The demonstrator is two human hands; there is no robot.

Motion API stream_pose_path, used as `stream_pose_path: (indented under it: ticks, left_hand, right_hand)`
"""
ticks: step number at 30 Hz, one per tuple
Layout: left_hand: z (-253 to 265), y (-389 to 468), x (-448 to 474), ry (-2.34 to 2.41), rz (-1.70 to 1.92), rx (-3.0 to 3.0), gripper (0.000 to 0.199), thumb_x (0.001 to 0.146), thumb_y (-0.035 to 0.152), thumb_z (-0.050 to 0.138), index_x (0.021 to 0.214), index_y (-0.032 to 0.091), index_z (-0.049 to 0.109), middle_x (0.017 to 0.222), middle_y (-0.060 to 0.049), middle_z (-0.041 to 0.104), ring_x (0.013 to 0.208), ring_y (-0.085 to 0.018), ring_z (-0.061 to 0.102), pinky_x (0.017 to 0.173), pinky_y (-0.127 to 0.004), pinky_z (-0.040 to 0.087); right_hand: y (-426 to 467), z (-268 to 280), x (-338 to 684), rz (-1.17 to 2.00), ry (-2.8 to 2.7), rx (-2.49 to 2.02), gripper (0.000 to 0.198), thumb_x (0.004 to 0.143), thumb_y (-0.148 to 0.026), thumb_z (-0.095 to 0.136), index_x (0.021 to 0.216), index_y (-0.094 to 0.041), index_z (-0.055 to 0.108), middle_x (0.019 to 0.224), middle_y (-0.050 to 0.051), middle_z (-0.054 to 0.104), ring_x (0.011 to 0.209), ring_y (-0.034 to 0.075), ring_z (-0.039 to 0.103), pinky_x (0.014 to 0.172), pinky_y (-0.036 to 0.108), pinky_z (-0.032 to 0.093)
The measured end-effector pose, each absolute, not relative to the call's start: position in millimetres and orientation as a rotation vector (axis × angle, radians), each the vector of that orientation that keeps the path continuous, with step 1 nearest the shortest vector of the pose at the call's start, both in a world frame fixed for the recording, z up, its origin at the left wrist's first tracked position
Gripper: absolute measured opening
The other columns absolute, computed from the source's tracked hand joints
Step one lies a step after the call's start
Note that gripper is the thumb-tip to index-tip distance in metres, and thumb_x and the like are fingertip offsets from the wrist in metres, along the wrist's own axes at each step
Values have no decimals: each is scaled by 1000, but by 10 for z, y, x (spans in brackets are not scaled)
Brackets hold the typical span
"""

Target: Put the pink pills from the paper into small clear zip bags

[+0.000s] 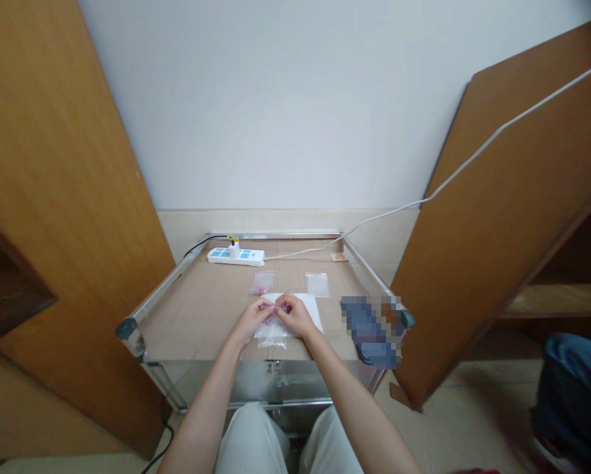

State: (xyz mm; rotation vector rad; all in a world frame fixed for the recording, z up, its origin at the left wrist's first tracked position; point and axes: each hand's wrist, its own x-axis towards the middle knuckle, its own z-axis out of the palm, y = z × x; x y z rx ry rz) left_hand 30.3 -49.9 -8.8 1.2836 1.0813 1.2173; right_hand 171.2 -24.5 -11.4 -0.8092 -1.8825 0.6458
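Note:
Both my hands meet over a white sheet of paper (313,309) on the cardboard-covered table top. My left hand (253,320) is closed in a pinch, its fingertips touching those of my right hand (295,315), which is also closed. Something small and reddish shows between and under the fingers, too small to name. Below them a clear plastic bag (272,341) lies over the paper's near edge. Beyond my left hand is a small clear bag with pink-red bits (262,283) inside. A flat clear bag (317,285) lies beyond my right hand.
A white power strip (236,257) with a plug sits at the back left, its white cable (384,213) rising to the right. A dark blurred item (369,332) lies at the right edge. Metal rails edge the table. Wooden panels stand on both sides; a person's leg (574,388) is at far right.

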Motion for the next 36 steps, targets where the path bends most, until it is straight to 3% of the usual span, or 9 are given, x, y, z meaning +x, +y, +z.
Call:
stream_pose_path:
  ticks: [24,36]
  left_hand:
    - [-181,-443,274,1018,1315,1198,19,63,30,59,69,12,55,61,0,56,55,-8,50,54,-19,40]
    - [-136,-459,276,1000,1376,1072,18,60,28,61,65,13,54,51,2,56,47,-8,51,52,-20,39]
  right_hand:
    - [-246,-91,1688,667,-1794,-799,4,68,-17,51,67,-16,55,69,1,56,63,11,49,59,22,37]
    - [-249,-65,1716,678,-1741,-782,5,67,-14,51,65,-16,56,71,2,57,64,11,50,59,21,38]
